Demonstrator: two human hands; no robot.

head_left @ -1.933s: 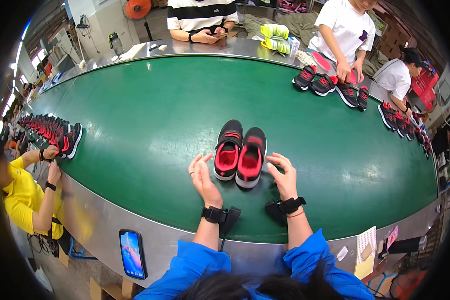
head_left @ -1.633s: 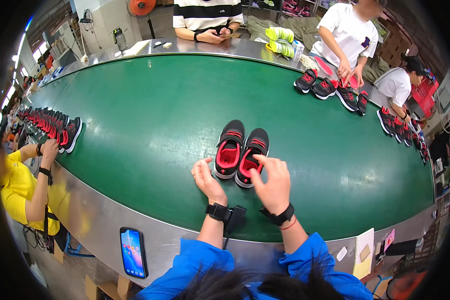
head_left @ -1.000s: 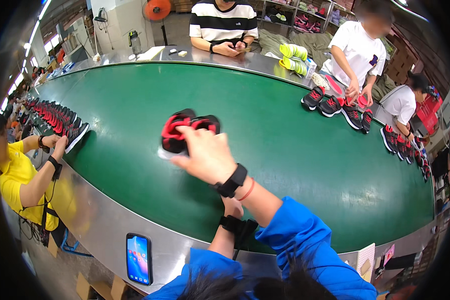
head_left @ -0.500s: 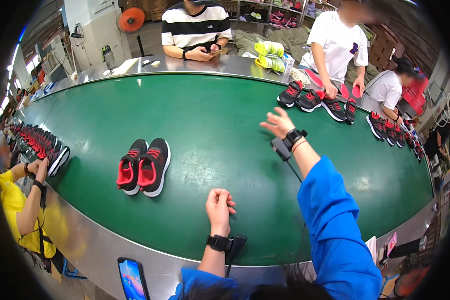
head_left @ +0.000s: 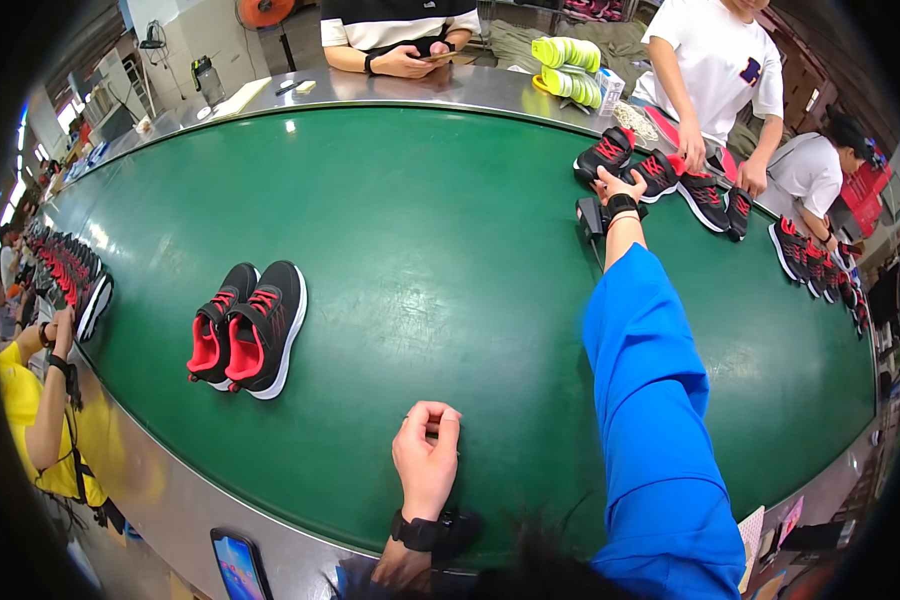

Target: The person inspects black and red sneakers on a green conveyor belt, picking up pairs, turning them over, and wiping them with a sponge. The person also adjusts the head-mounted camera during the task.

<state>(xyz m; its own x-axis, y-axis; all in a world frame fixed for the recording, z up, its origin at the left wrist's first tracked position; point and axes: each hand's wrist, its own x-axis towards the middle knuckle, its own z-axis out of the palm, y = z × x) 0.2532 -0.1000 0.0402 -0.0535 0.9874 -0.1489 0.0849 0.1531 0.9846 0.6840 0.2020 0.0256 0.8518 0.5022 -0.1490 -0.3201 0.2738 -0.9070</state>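
My right hand [head_left: 622, 188] reaches far across the green belt [head_left: 390, 220] to a row of black sneakers with red laces. Its spread fingers touch the near end of the leftmost sneaker [head_left: 606, 152], right beside the second sneaker [head_left: 654, 176]; no firm grip shows. Low over the belt's near side, my left hand [head_left: 427, 455] has its fingers curled in towards the thumb, with nothing seen in them. To its left a pair of black sneakers, the left shoe [head_left: 220, 325] and right shoe [head_left: 270, 330], stands upright with red linings and white soles.
Across the belt, a co-worker in white [head_left: 715, 70] handles sneakers and red insoles; another person [head_left: 400, 40] holds a phone. Lime-green bundles [head_left: 568, 70] lie on the metal edge. A yellow-sleeved worker [head_left: 45, 420] is beside the sneaker row [head_left: 65, 265] at left. A phone [head_left: 238, 565] lies nearby.
My right hand has stretched farther away to the row of sneakers. The fingers of my left hand have curled more. The view has shifted, and the pair of sneakers appears farther left.
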